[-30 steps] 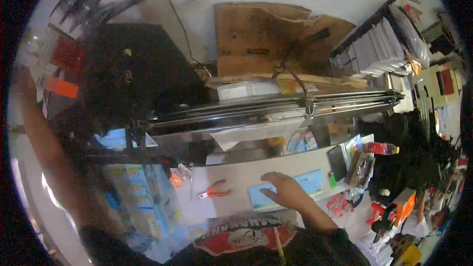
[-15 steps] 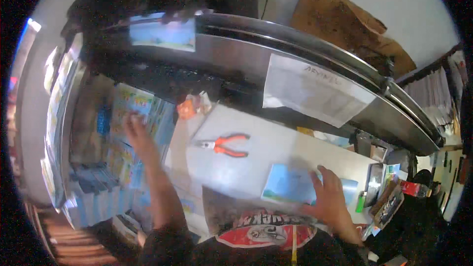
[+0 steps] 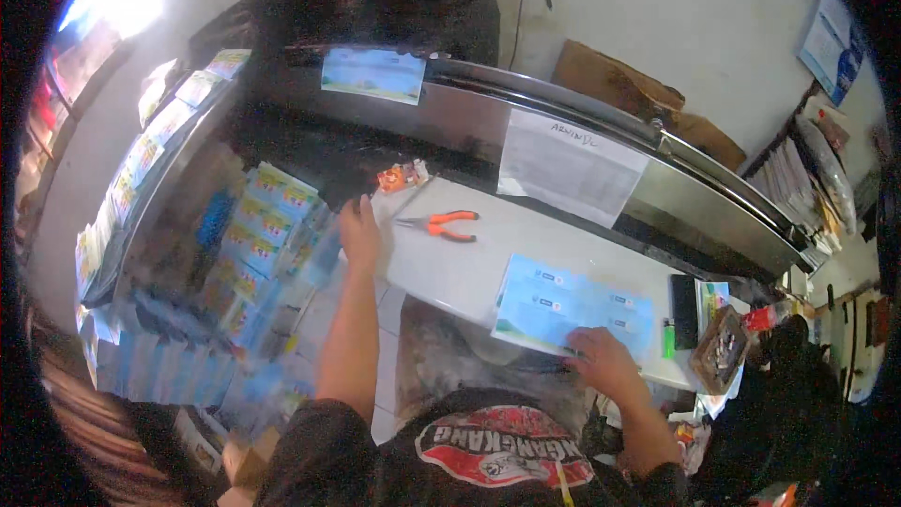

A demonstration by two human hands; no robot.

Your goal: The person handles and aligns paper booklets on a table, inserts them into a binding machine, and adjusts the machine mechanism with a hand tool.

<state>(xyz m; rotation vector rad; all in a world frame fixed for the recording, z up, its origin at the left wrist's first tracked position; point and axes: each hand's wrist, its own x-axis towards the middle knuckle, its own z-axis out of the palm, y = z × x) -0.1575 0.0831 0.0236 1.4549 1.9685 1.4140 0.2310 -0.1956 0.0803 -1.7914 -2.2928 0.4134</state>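
A light blue printed sheet (image 3: 535, 310) with small labels lies on the white tabletop at the right. My right hand (image 3: 603, 361) is at its near edge, fingers curled and closed on that edge. Over the table's left end, my left hand (image 3: 360, 233) is closed on a pale blue sheet (image 3: 325, 252), which is blurred and partly hidden behind the fingers. Orange-handled pliers (image 3: 441, 224) lie between my hands, jaws pointing left. Left of my left arm are rows of colourful printed sheets (image 3: 253, 239).
A metal machine rail (image 3: 563, 99) runs behind the table, carrying a blue sheet (image 3: 374, 73) and a white handwritten paper (image 3: 568, 164). An orange packet (image 3: 392, 178) sits at the far left corner. At the right are a green lighter (image 3: 668, 338), a dark box (image 3: 685, 310) and an ashtray (image 3: 723, 347).
My left hand has moved right, from over the printed stacks to the table's left end. My right hand has drawn back to the sheet's near edge and closed. The view has shifted.
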